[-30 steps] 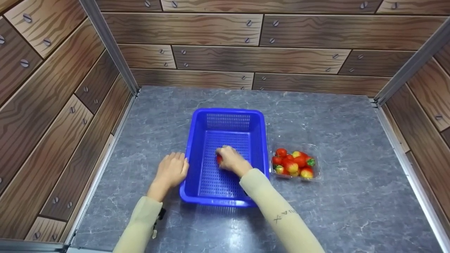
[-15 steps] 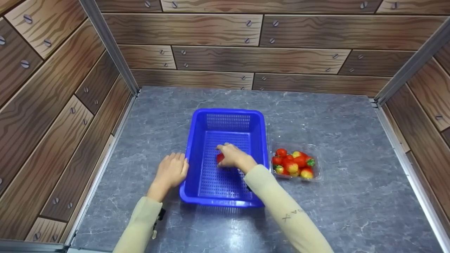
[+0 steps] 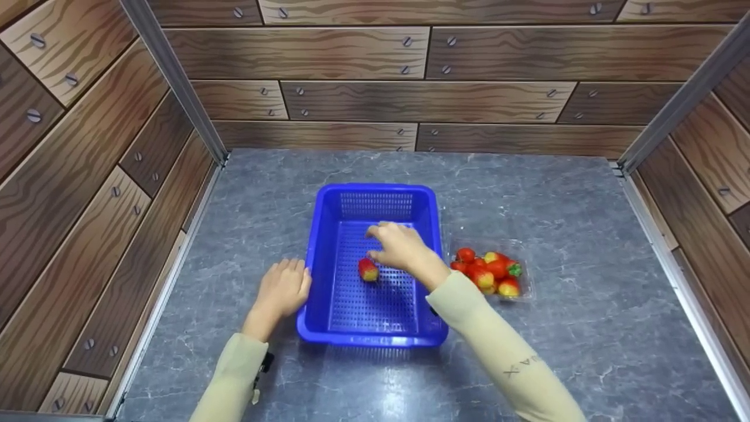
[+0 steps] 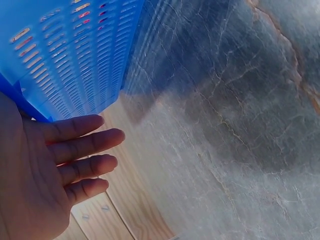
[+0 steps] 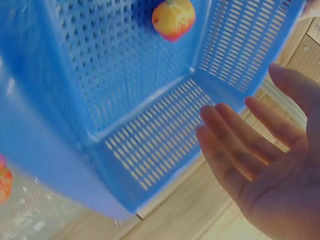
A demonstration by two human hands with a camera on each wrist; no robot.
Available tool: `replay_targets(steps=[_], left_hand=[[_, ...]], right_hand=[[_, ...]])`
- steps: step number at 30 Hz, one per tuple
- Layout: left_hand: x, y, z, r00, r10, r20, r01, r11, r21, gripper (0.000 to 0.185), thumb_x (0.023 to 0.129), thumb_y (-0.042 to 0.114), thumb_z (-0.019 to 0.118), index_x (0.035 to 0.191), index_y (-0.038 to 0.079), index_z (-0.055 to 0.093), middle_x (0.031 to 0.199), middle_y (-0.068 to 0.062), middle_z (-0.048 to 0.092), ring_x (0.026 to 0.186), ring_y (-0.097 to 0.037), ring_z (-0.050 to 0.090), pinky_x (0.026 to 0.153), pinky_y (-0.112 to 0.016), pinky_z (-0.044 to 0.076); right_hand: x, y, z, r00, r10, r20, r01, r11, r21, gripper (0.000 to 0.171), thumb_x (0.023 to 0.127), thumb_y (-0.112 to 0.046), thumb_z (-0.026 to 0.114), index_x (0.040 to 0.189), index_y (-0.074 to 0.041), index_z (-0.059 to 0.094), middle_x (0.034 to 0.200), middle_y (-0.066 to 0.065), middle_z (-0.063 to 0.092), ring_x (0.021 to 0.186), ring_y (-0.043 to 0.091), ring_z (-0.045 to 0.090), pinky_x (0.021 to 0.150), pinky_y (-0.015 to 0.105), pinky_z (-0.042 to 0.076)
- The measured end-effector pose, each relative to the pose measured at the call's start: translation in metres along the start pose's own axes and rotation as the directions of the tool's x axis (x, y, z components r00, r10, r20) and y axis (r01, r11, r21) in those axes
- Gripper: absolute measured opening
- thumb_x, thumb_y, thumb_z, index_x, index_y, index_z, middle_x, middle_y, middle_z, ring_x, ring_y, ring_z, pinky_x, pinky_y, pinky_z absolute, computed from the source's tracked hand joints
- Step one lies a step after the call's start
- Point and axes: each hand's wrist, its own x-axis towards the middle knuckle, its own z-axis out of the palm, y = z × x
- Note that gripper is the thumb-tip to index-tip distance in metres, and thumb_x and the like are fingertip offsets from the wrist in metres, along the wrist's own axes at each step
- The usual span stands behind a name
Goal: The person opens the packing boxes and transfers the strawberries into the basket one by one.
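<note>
A blue plastic basket (image 3: 375, 340) with perforated walls stands on the grey marbled surface. On its floor lies a red-and-yellow fruit (image 3: 368, 269), its yellow end toward the person; the right wrist view shows this rounded fruit (image 5: 174, 19) too. My right hand (image 3: 403, 246) is above the basket floor, just right of the fruit and apart from it, fingers spread and holding nothing. At the basket's left rim rests my left hand (image 3: 282, 287). In the left wrist view this hand (image 4: 65, 165) shows straight fingers outside the wall; its thumb is hidden.
Right of the basket sits a clear plastic box (image 3: 529, 292) with several red and yellow fruits (image 3: 485, 272), one with green leaves. Wood-patterned walls (image 3: 351, 99) enclose the back and both sides.
The right hand has let go of the red-and-yellow fruit and moved up and right, leaving it on the basket floor. The left hand stays at the rim. The head view has shifted slightly.
</note>
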Motion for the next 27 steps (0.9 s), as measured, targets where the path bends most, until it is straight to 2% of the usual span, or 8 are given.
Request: replay_targets(steps=[3, 7, 15, 19, 24, 27], left_hand=[[0.000, -0.001, -0.001, 1.000, -0.001, 0.004, 0.001, 1.000, -0.003, 0.036, 0.102, 0.020, 0.040, 0.108, -0.008, 0.063, 0.107, -0.024, 0.066, 0.104, -0.043, 0.060, 0.091, -0.054, 0.046], [0.001, -0.001, -0.002, 1.000, -0.001, 0.009, 0.001, 1.000, -0.010, 0.037, 0.102, 0.020, 0.039, 0.108, -0.008, 0.062, 0.108, -0.024, 0.065, 0.104, -0.044, 0.060, 0.091, -0.054, 0.046], [-0.001, 0.001, 0.001, 0.999, 0.018, -0.041, -0.018, 1.000, -0.020, 0.031, 0.100, 0.017, 0.041, 0.099, -0.005, 0.062, 0.096, -0.022, 0.065, 0.094, -0.041, 0.060, 0.083, -0.052, 0.047], [-0.002, 0.001, 0.003, 0.999, 0.020, -0.049, -0.021, 1.000, -0.016, 0.031, 0.100, 0.018, 0.041, 0.098, -0.005, 0.061, 0.095, -0.021, 0.064, 0.092, -0.041, 0.060, 0.081, -0.052, 0.047], [-0.002, 0.001, 0.002, 0.999, 0.019, -0.042, -0.020, 1.000, -0.016, 0.032, 0.100, 0.018, 0.040, 0.099, -0.005, 0.061, 0.097, -0.022, 0.065, 0.093, -0.041, 0.061, 0.083, -0.052, 0.047], [0.000, 0.000, 0.001, 0.999, 0.019, -0.029, -0.020, 1.000, -0.020, 0.033, 0.100, 0.019, 0.039, 0.101, -0.006, 0.062, 0.099, -0.022, 0.065, 0.096, -0.042, 0.061, 0.084, -0.053, 0.047]], right_hand=[[-0.005, 0.001, -0.010, 0.992, -0.062, -0.110, 0.058, 0.997, -0.042, 0.027, 0.086, -0.021, 0.074, 0.108, -0.006, 0.071, 0.099, 0.010, 0.068, 0.090, 0.031, 0.067, 0.077, 0.047, 0.056], [-0.011, 0.005, -0.020, 0.967, -0.128, -0.221, 0.111, 0.990, -0.087, 0.020, 0.085, -0.019, 0.073, 0.100, -0.006, 0.072, 0.091, 0.009, 0.068, 0.082, 0.031, 0.067, 0.071, 0.046, 0.055], [-0.024, 0.019, -0.031, 0.930, -0.151, -0.335, 0.126, 0.987, -0.096, 0.016, 0.083, -0.017, 0.073, 0.095, -0.006, 0.072, 0.088, 0.009, 0.068, 0.079, 0.031, 0.066, 0.069, 0.047, 0.053], [-0.031, 0.032, -0.037, 0.932, -0.105, -0.346, 0.084, 0.994, -0.075, 0.016, 0.084, -0.018, 0.072, 0.095, -0.006, 0.072, 0.087, 0.009, 0.068, 0.077, 0.030, 0.065, 0.067, 0.046, 0.054], [-0.042, 0.056, -0.046, 0.949, 0.006, -0.317, -0.019, 0.999, -0.038, 0.019, 0.086, -0.020, 0.070, 0.099, -0.006, 0.073, 0.091, 0.009, 0.069, 0.077, 0.031, 0.066, 0.067, 0.047, 0.055], [-0.049, 0.073, -0.050, 0.950, 0.068, -0.306, -0.081, 0.996, -0.030, 0.020, 0.086, -0.022, 0.070, 0.098, -0.007, 0.073, 0.091, 0.010, 0.069, 0.077, 0.031, 0.066, 0.066, 0.048, 0.054]])
